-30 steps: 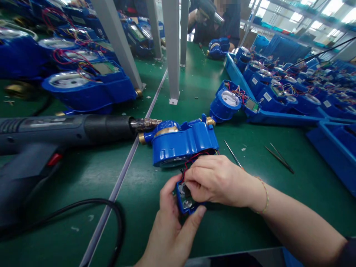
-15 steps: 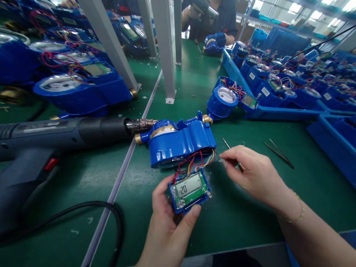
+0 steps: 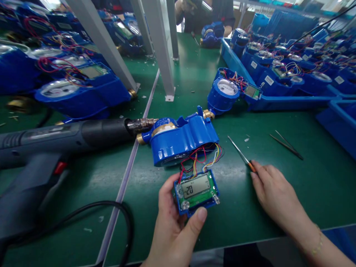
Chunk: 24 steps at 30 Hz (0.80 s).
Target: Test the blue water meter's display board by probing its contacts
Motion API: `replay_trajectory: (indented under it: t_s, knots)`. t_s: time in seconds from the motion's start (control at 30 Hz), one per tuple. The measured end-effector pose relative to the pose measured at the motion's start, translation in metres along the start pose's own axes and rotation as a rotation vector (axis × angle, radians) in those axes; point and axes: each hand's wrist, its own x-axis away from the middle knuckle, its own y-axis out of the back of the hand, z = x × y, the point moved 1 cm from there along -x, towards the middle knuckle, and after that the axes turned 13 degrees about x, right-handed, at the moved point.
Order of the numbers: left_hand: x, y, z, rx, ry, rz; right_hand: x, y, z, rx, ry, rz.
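Note:
My left hand [image 3: 178, 226] is closed around the blue-edged display module [image 3: 196, 191], a green circuit board whose screen reads 20. Red, yellow, white and black wires [image 3: 198, 157] run from it into the blue water meter [image 3: 183, 141], which lies on its side with brass ends. My right hand [image 3: 274, 193] has its thumb and fingers at the orange and black handle of a screwdriver [image 3: 239, 152]; most of the handle is hidden under the hand. The shaft points away to the upper left, along the table.
A heat gun [image 3: 63, 139] lies at left, its nozzle touching or near the meter. Tweezers [image 3: 287, 147] lie at right. Another meter [image 3: 224, 92] stands behind, beside a blue crate [image 3: 292, 103] full of meters. Grey posts [image 3: 160, 48] rise at the back; a co-worker [image 3: 205, 16] sits beyond.
My right hand has left the wires near the meter and moved right and nearer to me, onto the screwdriver's handle. My left hand still holds the display module. The view has shifted slightly.

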Motion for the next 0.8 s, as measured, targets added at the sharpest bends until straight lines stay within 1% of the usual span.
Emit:
replay_trajectory:
  t_s: [0.07, 0.13, 0.2, 0.27, 0.3, 0.33, 0.37, 0.4, 0.53, 0.6, 0.7, 0.77, 0.8]
  knots:
    - [0.000, 0.002, 0.001, -0.018, -0.015, 0.036, 0.006, 0.012, -0.006, -0.045, -0.043, 0.010]
    - [-0.002, 0.005, 0.003, -0.052, -0.048, 0.089, 0.018, 0.030, -0.013, -0.104, -0.073, 0.020]
    - [-0.003, 0.008, 0.005, -0.091, -0.091, 0.126, 0.031, 0.049, -0.014, -0.200, -0.055, 0.042]
    - [-0.003, 0.009, 0.007, -0.124, -0.124, 0.134, 0.040, 0.065, -0.006, -0.338, 0.079, 0.099]
    - [-0.003, 0.009, 0.007, -0.139, -0.136, 0.136, 0.040, 0.072, 0.001, -0.386, 0.179, 0.160]
    - [-0.003, 0.009, 0.007, -0.155, -0.146, 0.137, 0.039, 0.077, 0.009, -0.437, 0.280, 0.202]
    - [-0.003, 0.009, 0.007, -0.171, -0.153, 0.136, 0.035, 0.081, 0.017, -0.464, 0.334, 0.212]
    - [-0.002, 0.009, 0.007, -0.185, -0.156, 0.135, 0.029, 0.085, 0.026, -0.466, 0.370, 0.235]
    - [-0.002, 0.011, 0.007, -0.220, -0.160, 0.151, 0.007, 0.093, 0.049, -0.396, 0.437, 0.121]
    - [-0.002, 0.011, 0.007, -0.241, -0.166, 0.154, 0.000, 0.095, 0.054, -0.380, 0.484, 0.106]
    - [-0.002, 0.013, 0.009, -0.297, -0.209, 0.134, -0.003, 0.096, 0.057, -0.387, 0.494, 0.118]
    - [-0.002, 0.014, 0.011, -0.338, -0.237, 0.123, -0.004, 0.097, 0.057, -0.430, 0.462, 0.172]
    - [-0.002, 0.014, 0.013, -0.361, -0.255, 0.118, -0.003, 0.096, 0.057, -0.476, 0.433, 0.229]
